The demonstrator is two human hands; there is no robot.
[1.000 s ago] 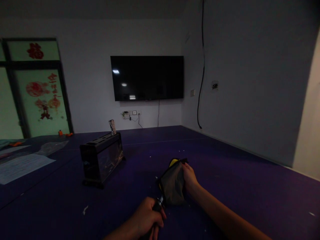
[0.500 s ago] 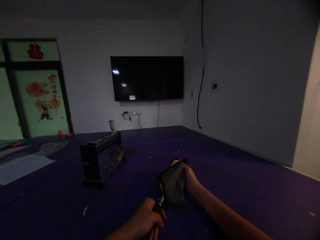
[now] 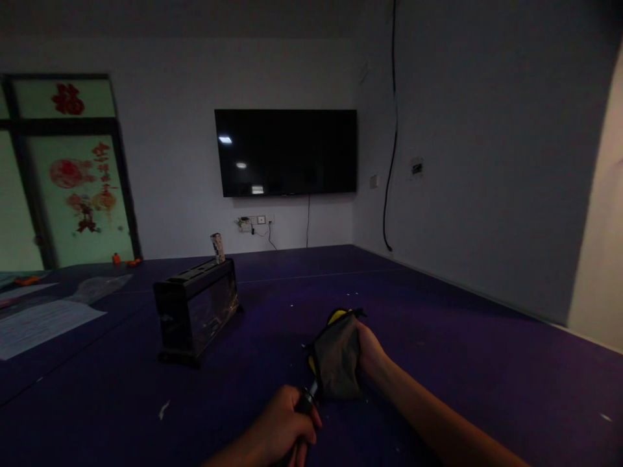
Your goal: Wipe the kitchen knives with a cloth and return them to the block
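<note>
My left hand (image 3: 292,418) is closed around the black handle of a tool (image 3: 305,402). A short piece of bright metal shaft runs from the handle to the lower left edge of a grey pouch (image 3: 338,360); the tool's far end is hidden there. Yellow material and dark trim show along the pouch's upper and left edges. My right hand (image 3: 370,350) grips this pouch from its right side, with most of the fingers hidden behind it. Both hands are low over the purple tabletop (image 3: 438,363).
To the left stands a black box-shaped case (image 3: 195,311) with a patterned roll (image 3: 217,248) sticking up from its top. Printed paper (image 3: 48,324) and clear plastic film (image 3: 102,287) lie farther left. Small white scraps dot the table. A television (image 3: 289,152) hangs on the far wall.
Hardly anything differs: both hands keep their grips on the tool and the pouch. The whole view has shifted very slightly.
</note>
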